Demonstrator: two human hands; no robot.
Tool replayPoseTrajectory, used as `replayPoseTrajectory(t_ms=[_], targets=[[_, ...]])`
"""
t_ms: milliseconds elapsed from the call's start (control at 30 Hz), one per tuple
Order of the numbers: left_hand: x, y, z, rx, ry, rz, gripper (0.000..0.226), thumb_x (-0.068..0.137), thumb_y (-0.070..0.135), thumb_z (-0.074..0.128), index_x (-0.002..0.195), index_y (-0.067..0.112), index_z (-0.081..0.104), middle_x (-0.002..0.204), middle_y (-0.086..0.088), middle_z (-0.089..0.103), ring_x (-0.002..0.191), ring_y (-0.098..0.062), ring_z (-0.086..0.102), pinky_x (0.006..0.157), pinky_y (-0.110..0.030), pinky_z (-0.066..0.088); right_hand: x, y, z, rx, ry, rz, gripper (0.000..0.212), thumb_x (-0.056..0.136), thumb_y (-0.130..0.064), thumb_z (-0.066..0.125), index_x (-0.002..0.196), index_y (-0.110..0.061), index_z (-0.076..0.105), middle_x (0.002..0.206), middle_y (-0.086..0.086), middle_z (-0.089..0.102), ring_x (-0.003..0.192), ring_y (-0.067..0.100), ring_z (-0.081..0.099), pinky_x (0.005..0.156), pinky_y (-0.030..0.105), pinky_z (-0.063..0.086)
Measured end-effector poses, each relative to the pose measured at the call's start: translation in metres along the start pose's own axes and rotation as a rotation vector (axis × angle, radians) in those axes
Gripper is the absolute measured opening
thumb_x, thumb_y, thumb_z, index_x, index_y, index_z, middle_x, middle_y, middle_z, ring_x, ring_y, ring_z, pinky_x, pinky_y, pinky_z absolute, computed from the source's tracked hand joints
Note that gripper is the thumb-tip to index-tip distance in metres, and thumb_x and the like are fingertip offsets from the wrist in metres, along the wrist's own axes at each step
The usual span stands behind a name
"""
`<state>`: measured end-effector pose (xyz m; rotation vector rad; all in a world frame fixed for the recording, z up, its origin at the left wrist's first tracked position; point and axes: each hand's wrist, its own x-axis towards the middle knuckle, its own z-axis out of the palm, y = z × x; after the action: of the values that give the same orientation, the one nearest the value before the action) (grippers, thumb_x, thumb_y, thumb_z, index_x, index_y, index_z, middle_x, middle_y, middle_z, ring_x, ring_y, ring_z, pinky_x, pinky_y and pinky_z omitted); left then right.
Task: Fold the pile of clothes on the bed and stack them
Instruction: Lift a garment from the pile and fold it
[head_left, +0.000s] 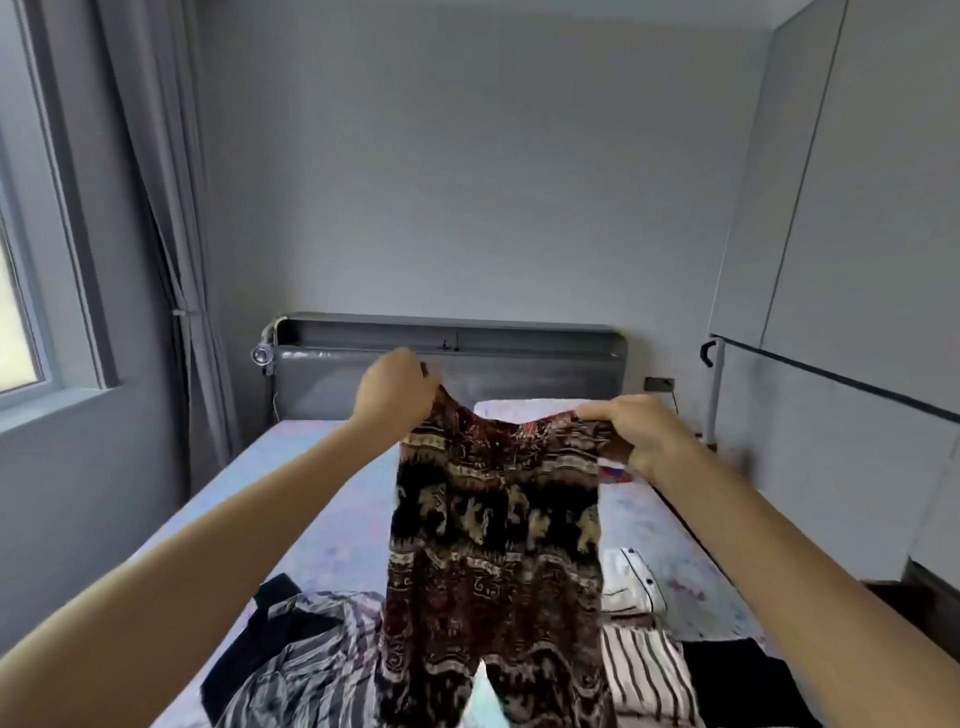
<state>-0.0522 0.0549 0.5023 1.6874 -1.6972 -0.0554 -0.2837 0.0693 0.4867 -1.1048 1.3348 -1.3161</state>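
Dark patterned trousers (493, 545) hang over the bed (322, 499), left hand (395, 389) and right hand (639, 431) each pinching a waistband corner. Looks like the straightening-out step; next they'd probably bring the legs together, then lay it flat beside the pile (306, 660).

trousers (493, 545) above bed (311, 519), clothes (301, 660) beneath

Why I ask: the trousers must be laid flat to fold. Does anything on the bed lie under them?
Yes. The left hand and right hand hold the trousers above the bed; beneath them lie a grey striped shirt at the left, a striped top and a white garment at the right.
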Motion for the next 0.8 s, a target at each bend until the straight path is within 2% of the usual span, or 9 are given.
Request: replayPoseTrajectory(t_ms=[100,200,300,367,433,533,600,700,800], targets=[[-0.013,0.018,0.008,-0.222,-0.118,0.028,0.044,0.093,0.033,0.055,0.059,0.007,0.044,0.053,-0.005,0.041,0.048,-0.019,0.039,0.046,-0.026,0.028,-0.016,-0.009,0.029,0.125,-0.232,0.012,0.021,0.086,0.004,0.061,0.066,-0.002,0.066,0.051,0.006,0.062,0.044,0.013,0.061,0.047,0.022,0.054],[-0.028,0.032,0.010,-0.371,-0.171,0.082,0.041,0.095,0.041,0.049,0.075,0.006,0.053,0.066,-0.008,0.050,0.061,-0.020,0.048,0.058,-0.029,0.037,-0.024,-0.017,0.046,0.105,-0.332,-0.031,0.008,0.088,-0.002,0.062,0.086,0.004,0.067,0.073,0.011,0.066,0.064,0.018,0.065,0.060,0.025,0.059],[-0.036,0.036,0.001,-0.468,-0.268,0.103,0.041,0.096,0.046,0.042,0.089,0.007,0.050,0.077,-0.005,0.049,0.069,-0.017,0.046,0.067,-0.031,0.041,-0.026,-0.025,0.045,0.018,-0.395,-0.081,0.017,0.091,0.004,0.053,0.101,0.010,0.065,0.087,0.015,0.066,0.076,0.020,0.066,0.066,0.025,0.059],[-0.043,0.037,-0.010,-0.510,-0.391,0.161,0.040,0.088,0.045,0.058,0.090,0.006,0.049,0.078,-0.006,0.044,0.066,-0.014,0.039,0.061,-0.021,0.037,-0.031,-0.030,0.039,-0.096,-0.474,-0.139,0.023,0.087,0.015,0.046,0.101,0.011,0.065,0.090,0.017,0.068,0.081,0.021,0.067,0.069,0.023,0.058],[-0.048,0.037,-0.015,-0.455,-0.459,0.221,0.036,0.078,0.031,0.076,0.088,0.010,0.047,0.078,-0.007,0.040,0.065,-0.011,0.035,0.053,-0.016,0.030,-0.036,-0.034,0.036,-0.270,-0.541,-0.234,0.033,0.082,0.021,0.045,0.097,0.005,0.070,0.094,0.017,0.072,0.087,0.022,0.070,0.078,0.027,0.058],[-0.047,0.033,-0.014,-0.457,-0.460,0.201,0.035,0.073,0.018,0.079,0.090,0.006,0.051,0.079,-0.008,0.046,0.071,-0.016,0.042,0.060,-0.022,0.034,-0.038,-0.034,0.035,-0.453,-0.482,-0.391,0.026,0.081,0.013,0.059,0.093,-0.006,0.073,0.090,0.015,0.073,0.081,0.020,0.070,0.078,0.027,0.058],[-0.039,0.028,-0.013,-0.530,-0.444,0.161,0.032,0.075,0.008,0.076,0.098,-0.001,0.055,0.084,-0.008,0.058,0.078,-0.018,0.054,0.069,-0.026,0.043,-0.037,-0.032,0.030,-0.470,-0.431,-0.471,0.021,0.080,0.006,0.068,0.094,-0.008,0.073,0.087,0.014,0.073,0.076,0.016,0.067,0.070,0.025,0.057],[-0.032,0.024,-0.014,-0.618,-0.483,0.151,0.027,0.080,-0.003,0.067,0.105,0.003,0.060,0.098,-0.012,0.066,0.090,-0.019,0.061,0.085,-0.030,0.048,-0.039,-0.031,0.024,-0.452,-0.482,-0.525,0.022,0.081,-0.002,0.071,0.095,-0.018,0.074,0.084,0.006,0.073,0.071,0.007,0.064,0.064,0.019,0.053],[-0.029,0.025,-0.014,-0.756,-0.554,0.156,0.026,0.085,-0.009,0.057,0.100,0.011,0.065,0.098,-0.008,0.069,0.092,-0.017,0.064,0.090,-0.033,0.049,-0.030,-0.028,0.019,-0.480,-0.357,-0.595,0.030,0.076,-0.014,0.078,0.096,-0.035,0.071,0.089,-0.002,0.066,0.082,0.012,0.061,0.075,0.028,0.051]])
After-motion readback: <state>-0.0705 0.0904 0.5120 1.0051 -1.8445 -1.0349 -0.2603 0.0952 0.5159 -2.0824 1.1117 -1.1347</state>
